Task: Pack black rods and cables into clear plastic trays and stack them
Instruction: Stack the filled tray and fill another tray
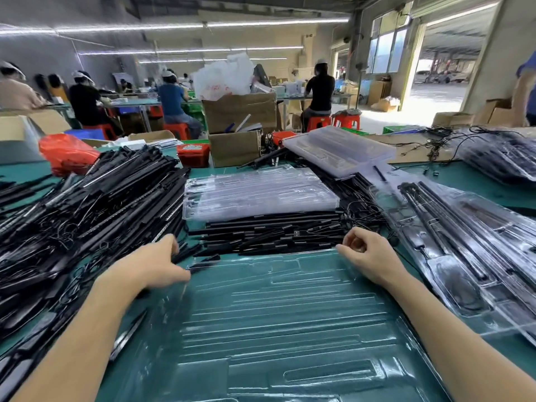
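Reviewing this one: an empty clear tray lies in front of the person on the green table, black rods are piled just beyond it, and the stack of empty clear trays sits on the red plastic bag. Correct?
Not quite. In the head view the stack of empty clear trays sits behind the black rods, apparently on them; the red plastic bag lies apart at far left. The empty clear tray and green table are as stated.

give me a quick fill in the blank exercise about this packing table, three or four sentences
1. The clear tray directly before the person holds ____ rods.
2. The left hand reaches toward the rods at the tray's far ____ corner.
3. The pile of black rods lies between the near tray and a ____ of empty clear trays.
4. The packed trays lie on the person's ____ side.

Missing words: no; left; stack; right
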`<action>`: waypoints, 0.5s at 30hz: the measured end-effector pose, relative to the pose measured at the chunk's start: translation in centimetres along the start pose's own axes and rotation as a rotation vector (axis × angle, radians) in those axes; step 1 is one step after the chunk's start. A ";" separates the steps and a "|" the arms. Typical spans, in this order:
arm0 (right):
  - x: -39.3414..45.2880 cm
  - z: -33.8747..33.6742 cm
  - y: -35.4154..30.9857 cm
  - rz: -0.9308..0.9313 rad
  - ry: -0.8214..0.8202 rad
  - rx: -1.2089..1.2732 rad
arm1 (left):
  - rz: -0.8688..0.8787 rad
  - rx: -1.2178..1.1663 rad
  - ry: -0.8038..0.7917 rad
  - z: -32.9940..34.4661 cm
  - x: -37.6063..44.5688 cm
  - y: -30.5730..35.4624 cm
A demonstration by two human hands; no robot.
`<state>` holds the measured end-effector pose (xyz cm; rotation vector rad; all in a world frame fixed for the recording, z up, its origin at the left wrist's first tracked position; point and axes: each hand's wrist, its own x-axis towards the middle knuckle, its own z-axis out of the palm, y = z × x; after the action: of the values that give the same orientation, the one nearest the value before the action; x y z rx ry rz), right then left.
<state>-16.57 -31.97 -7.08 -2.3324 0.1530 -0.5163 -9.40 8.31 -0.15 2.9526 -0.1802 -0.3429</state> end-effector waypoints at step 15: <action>-0.3 -1.0 0.5 -0.081 -0.153 0.087 | 0.074 -0.141 0.117 2.3 2.6 2.4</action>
<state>-17.24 -32.85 -6.85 -2.2890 -0.0357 -0.3738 -7.64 5.25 -2.47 2.8081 -0.2398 -0.1647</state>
